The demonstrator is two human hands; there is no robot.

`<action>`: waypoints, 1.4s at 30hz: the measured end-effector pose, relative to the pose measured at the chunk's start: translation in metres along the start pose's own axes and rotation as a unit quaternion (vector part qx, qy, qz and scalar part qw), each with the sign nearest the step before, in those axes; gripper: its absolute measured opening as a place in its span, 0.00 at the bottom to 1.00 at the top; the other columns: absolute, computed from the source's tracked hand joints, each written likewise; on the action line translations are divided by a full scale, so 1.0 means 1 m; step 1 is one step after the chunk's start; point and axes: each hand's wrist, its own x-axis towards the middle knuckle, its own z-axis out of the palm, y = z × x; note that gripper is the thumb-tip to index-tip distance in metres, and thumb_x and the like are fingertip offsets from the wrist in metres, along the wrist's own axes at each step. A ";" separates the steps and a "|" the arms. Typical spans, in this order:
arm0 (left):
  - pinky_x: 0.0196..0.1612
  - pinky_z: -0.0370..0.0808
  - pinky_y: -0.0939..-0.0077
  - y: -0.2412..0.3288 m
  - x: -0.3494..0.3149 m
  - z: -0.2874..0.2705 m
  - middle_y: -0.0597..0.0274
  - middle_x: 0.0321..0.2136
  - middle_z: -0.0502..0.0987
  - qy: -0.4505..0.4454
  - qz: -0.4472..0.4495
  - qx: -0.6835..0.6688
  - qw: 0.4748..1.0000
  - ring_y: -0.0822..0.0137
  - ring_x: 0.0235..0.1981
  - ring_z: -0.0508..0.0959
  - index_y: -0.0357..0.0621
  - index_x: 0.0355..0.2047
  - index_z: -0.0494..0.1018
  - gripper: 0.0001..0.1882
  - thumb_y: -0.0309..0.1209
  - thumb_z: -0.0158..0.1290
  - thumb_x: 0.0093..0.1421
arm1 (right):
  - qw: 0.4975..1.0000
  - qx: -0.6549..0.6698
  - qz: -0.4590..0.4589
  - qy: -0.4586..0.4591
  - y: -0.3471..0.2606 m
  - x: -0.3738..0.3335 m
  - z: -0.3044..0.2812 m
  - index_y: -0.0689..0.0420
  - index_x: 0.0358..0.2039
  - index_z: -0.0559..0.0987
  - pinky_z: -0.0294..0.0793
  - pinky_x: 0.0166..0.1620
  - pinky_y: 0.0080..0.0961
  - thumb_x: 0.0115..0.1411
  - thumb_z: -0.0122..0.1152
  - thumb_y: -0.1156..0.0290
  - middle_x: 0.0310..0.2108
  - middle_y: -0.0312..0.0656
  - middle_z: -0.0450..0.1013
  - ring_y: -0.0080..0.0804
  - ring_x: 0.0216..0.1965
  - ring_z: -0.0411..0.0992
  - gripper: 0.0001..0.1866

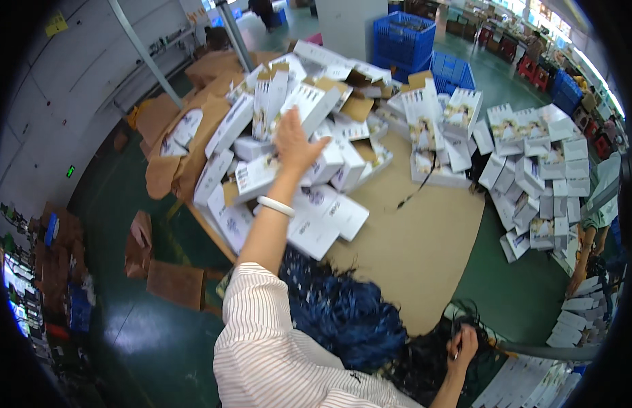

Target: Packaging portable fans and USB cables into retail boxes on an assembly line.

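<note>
My left hand [295,143], with a white bangle [276,206] on the wrist, stretches out over a heap of white cardboard boxes. Its fingers are extended and the thumb stands apart, by a white box [317,100] with a brown inner flap; whether it touches that box I cannot tell. At the lower right, my right hand [465,345] has its fingers curled in a tangle of black cables [424,360], apparently around part of it. Between my arms lies a heap of shiny dark blue strands [343,313]. Flat white boxes [314,228] rest under my left forearm.
The brown tabletop [411,258] carries more white boxes [438,122] at its far right, with a black cord [418,183] trailing from them. Another stack of boxes [533,177] stands further right. Blue crates [404,41] are behind; a brown stool [174,282] stands left. A person's arm [584,258] shows at right.
</note>
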 end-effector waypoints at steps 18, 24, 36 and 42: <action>0.51 0.60 0.59 0.075 -0.082 -0.079 0.44 0.50 0.61 -0.210 0.208 -0.181 0.938 0.47 0.49 0.63 0.38 0.58 0.50 0.55 0.46 0.63 0.31 | 0.996 0.021 -0.065 0.059 -0.031 0.008 0.026 0.57 0.32 0.69 0.48 0.10 0.14 0.60 0.49 0.65 0.08 0.31 0.55 0.16 0.06 0.49 0.08; 0.50 0.59 0.58 0.161 -0.198 -0.126 0.46 0.50 0.60 -0.330 0.269 -0.319 0.847 0.48 0.49 0.63 0.41 0.58 0.49 0.57 0.40 0.66 0.28 | 0.956 0.050 -0.287 0.039 -0.171 0.004 0.101 0.60 0.34 0.73 0.51 0.15 0.12 0.59 0.48 0.72 0.15 0.33 0.62 0.15 0.11 0.54 0.06; 0.51 0.60 0.56 0.216 -0.273 -0.177 0.42 0.50 0.61 -0.384 0.274 -0.425 0.773 0.46 0.48 0.64 0.37 0.57 0.51 0.55 0.44 0.66 0.31 | 0.719 -0.488 -0.493 -0.037 -0.130 -0.063 0.060 0.60 0.30 0.70 0.67 0.29 0.32 0.45 0.57 0.78 0.25 0.45 0.65 0.44 0.26 0.66 0.09; 0.54 0.56 0.57 0.201 -0.296 -0.194 0.40 0.53 0.58 -0.424 0.252 -0.441 0.750 0.45 0.51 0.61 0.32 0.57 0.49 0.55 0.49 0.63 0.34 | 0.762 -0.497 -0.389 -0.146 -0.141 -0.107 0.067 0.62 0.31 0.71 0.62 0.42 0.36 0.44 0.59 0.74 0.35 0.49 0.67 0.46 0.38 0.64 0.12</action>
